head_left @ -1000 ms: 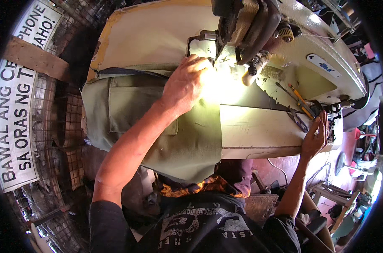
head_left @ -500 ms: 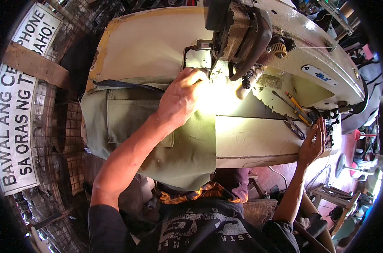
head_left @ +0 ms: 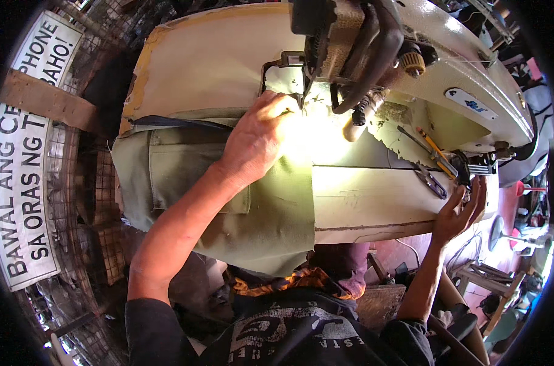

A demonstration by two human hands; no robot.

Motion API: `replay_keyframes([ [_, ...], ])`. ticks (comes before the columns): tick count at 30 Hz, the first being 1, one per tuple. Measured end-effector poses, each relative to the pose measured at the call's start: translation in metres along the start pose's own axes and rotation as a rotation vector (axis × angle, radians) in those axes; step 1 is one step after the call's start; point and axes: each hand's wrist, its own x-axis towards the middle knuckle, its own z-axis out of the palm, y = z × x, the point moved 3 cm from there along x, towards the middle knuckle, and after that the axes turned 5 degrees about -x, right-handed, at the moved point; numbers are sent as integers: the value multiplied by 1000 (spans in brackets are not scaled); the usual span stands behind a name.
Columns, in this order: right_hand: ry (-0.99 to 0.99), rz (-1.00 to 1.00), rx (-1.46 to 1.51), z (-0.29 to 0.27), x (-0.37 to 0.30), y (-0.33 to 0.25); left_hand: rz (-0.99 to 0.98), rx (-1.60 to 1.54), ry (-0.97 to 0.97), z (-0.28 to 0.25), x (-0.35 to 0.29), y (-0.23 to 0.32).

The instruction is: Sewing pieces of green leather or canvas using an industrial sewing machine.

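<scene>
My left hand is closed by the needle area of a sewing machine, its fingertips pressed together near the needle. Glare from the machine's lamp hides what they pinch. Under that hand and wrist lies a piece of olive-green cloth with a sewn-on pocket patch, draping over the table's front edge. A dark strip runs along the cloth's far edge. My right hand is at the right end of the table, fingers stretched out, close to a black and metal fitting. It holds nothing that I can see.
Thread snips, a yellow pencil and a thin dark tool lie on the machine bed, left of my right hand. The pale sewing table has a worn front edge. A wire mesh wall with a white sign stands at left.
The fingers of my right hand have straightened and spread beside the fitting. My left hand stays by the needle, and the cloth lies nearly as before. The whole view has shifted slightly.
</scene>
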Motion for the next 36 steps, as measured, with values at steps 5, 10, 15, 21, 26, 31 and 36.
replay_keyframes([
  [5, -329, -332, 483, -28, -28, -84, -61, -42, 19, 1, 4, -9],
  [10, -729, -664, 758, -47, -40, -173, -55, -126, -8, -3, 7, -12],
  [15, -642, -791, 964, -53, -15, -208, -66, -142, -106, -10, 10, -18],
  [21, -793, -834, 811, -44, -28, -211, -164, -39, -138, -8, 13, -15],
  [26, -543, -854, 651, -47, -47, -210, 122, 309, -63, -11, -10, 19],
  [31, -597, -993, 486, -42, -56, -215, 0, 236, -73, -15, -31, 30],
  [36, -687, -923, 638, -41, -54, -217, -34, 264, -115, -11, -34, 26],
])
